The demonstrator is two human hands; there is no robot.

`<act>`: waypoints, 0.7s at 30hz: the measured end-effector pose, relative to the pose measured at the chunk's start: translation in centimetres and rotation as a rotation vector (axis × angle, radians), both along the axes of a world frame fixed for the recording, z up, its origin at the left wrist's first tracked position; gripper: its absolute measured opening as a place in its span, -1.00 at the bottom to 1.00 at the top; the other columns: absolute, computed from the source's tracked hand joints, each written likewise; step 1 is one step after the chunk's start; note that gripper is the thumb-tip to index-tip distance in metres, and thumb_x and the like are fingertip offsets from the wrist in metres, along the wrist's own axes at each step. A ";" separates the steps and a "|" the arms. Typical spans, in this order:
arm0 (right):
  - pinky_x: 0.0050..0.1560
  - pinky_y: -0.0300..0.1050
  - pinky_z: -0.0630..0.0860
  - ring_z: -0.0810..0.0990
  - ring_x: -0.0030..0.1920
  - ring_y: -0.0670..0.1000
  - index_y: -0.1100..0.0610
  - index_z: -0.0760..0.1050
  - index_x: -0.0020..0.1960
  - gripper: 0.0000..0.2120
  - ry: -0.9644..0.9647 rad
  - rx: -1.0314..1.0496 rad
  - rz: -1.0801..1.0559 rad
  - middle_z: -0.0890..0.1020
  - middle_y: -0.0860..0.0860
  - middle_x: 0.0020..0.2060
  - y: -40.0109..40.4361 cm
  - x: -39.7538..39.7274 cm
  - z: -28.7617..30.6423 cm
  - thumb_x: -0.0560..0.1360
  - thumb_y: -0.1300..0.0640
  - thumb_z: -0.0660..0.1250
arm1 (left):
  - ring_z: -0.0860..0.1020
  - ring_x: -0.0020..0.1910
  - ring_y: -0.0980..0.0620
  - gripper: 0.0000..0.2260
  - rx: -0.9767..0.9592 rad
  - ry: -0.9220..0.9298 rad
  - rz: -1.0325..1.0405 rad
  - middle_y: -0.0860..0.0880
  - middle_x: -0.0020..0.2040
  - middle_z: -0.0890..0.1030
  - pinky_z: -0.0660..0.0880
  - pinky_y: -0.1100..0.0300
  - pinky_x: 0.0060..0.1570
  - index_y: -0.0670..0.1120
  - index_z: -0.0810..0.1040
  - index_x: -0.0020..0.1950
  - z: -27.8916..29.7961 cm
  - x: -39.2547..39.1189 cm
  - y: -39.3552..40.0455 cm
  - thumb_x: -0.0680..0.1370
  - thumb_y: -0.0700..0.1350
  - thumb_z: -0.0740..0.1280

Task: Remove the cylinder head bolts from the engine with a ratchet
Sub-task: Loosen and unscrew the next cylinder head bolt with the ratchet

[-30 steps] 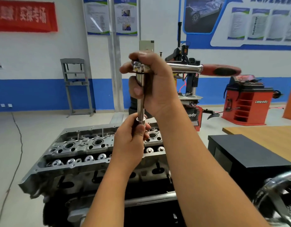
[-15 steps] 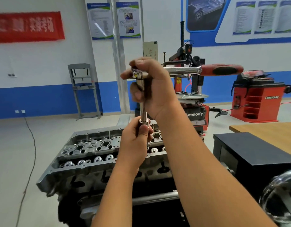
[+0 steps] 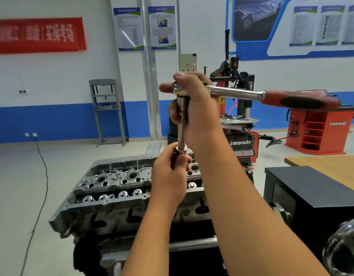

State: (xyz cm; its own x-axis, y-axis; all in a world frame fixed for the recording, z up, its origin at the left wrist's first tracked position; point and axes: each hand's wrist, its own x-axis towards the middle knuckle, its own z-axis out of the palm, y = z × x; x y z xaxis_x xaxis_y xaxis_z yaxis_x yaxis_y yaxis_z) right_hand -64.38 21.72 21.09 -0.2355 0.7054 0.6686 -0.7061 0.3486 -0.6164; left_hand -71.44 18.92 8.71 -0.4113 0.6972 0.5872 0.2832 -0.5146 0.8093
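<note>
The room was bright and evenly lit, with soft, weak shadows on the floor (image 3: 22,186). A white streak of glare crossed one poster (image 3: 128,28). Highlights shone on the ratchet (image 3: 232,92) shaft and on the engine (image 3: 116,188). The banner (image 3: 36,35) lettering was smeared by blur. Wide-angle bending curved the wall lines toward the edges. A shiny object at the lower right corner (image 3: 345,250) was out of focus.

Ratchet (image 3: 241,94) held above engine (image 3: 120,188); cabinet (image 3: 311,188) to its right, tyre machine (image 3: 238,116) behind
</note>
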 end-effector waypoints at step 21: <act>-0.49 -0.16 0.51 0.70 -0.36 0.25 0.25 0.63 0.05 -0.81 -0.038 0.172 -0.343 0.71 0.17 -0.18 -1.0 -1.1 -0.8 0.54 0.15 0.52 | 0.53 -0.32 0.12 -0.74 0.141 0.189 0.235 0.11 -0.27 0.61 0.48 0.30 -0.30 0.11 0.57 -0.08 -0.5 0.4 -0.5 0.64 -0.26 0.31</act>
